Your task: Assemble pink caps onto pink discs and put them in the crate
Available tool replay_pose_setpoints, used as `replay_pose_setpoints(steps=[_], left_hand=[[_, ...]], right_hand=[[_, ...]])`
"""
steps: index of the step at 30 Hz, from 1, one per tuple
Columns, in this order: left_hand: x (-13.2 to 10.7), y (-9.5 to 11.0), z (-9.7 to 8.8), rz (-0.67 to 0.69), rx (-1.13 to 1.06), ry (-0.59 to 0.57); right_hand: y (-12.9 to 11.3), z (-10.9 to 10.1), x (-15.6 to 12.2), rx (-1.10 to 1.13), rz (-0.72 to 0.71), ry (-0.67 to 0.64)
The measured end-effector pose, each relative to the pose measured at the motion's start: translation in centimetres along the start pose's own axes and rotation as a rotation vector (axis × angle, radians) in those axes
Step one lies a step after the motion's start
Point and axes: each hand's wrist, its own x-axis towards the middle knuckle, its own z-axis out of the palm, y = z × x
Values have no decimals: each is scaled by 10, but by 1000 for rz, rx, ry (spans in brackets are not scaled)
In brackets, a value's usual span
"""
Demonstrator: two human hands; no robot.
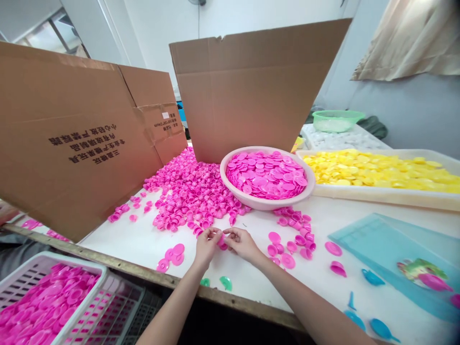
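My left hand [207, 247] and my right hand [242, 244] meet over the white table top [143, 249], their fingertips pinching a small pink plastic cap [222, 242]. Much of that cap is hidden by my fingers. Just beyond them spreads a large heap of pink plastic caps [190, 191]. Several flat pink discs [174, 256] lie left of my left hand, and a scatter of pink caps [291, 247] lies right of my right hand. Two green plastic pieces [225, 283] sit near the table's front edge, below my hands.
A pale pink basin [268, 205] of pink discs stands behind my hands, backed by upright cardboard sheets [230, 96]. To the right are a white tray of yellow discs [381, 196] and a translucent blue sheet [388, 254]. A white crate of pink discs [53, 282] sits low at left.
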Motion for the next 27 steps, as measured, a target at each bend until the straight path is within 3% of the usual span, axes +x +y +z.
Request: replay_pose_setpoints(steps=[7,13,18,21,24,27], left_hand=[[5,-8,7,81,244,-67],[8,-5,4,176,513,-119],[19,2,-1,202,720,-252],[24,5,4,177,859,-199],[25,4,13,256,976,-105],[22,3,18,324,1057,-115]], right_hand=[[16,3,8,118,168,-12],[11,2,10,58,238,8],[5,2,9,46,294,-33],[4,3,8,41,305,-28],[1,3,7,82,351,-38],[-4,1,6,126,411,-71]])
